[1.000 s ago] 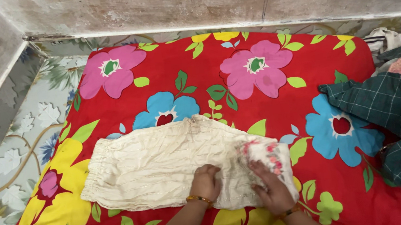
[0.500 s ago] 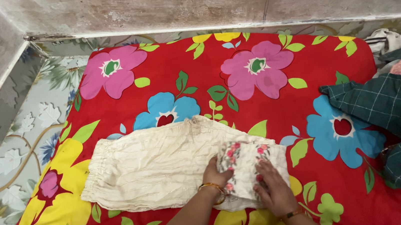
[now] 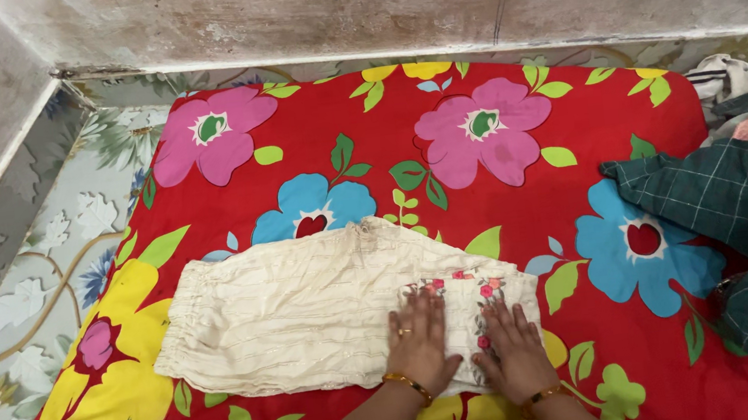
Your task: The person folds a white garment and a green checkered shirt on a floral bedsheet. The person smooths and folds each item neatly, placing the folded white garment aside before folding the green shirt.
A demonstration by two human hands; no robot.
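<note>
Both hands lie flat, palms down, side by side on the folded end of a cream garment (image 3: 310,311). The left hand (image 3: 422,341) has its fingers spread and straight, a ring on one finger and a gold bangle (image 3: 405,383) at the wrist. The right hand (image 3: 514,349) sits just beside it, fingers also stretched out, with a bangle at its own wrist. Neither hand grasps anything; both are fully open and only press down on the cloth.

Under the fingertips of both hands lies the turned-back flap (image 3: 473,293) of the garment, a cream patch with small red and pink flowers printed on it. It rests on top of the plain cream layer, and its far edge lies just beyond the fingertips. The rest of the garment stretches away to the left of the left hand, flat and crinkled, ending in a gathered elastic edge well out from the hands. A small notch in its far edge sits ahead and to the left of the left hand.

The garment lies on a red sheet (image 3: 570,122) with large pink, blue and yellow flowers. Well to the right of the right hand is a heap of dark green checked cloth (image 3: 729,198), with pink and striped clothes behind it. Beyond the hands, past the sheet, runs a stained wall (image 3: 369,4); far to the left shows a pale leaf-patterned cover (image 3: 44,276).
</note>
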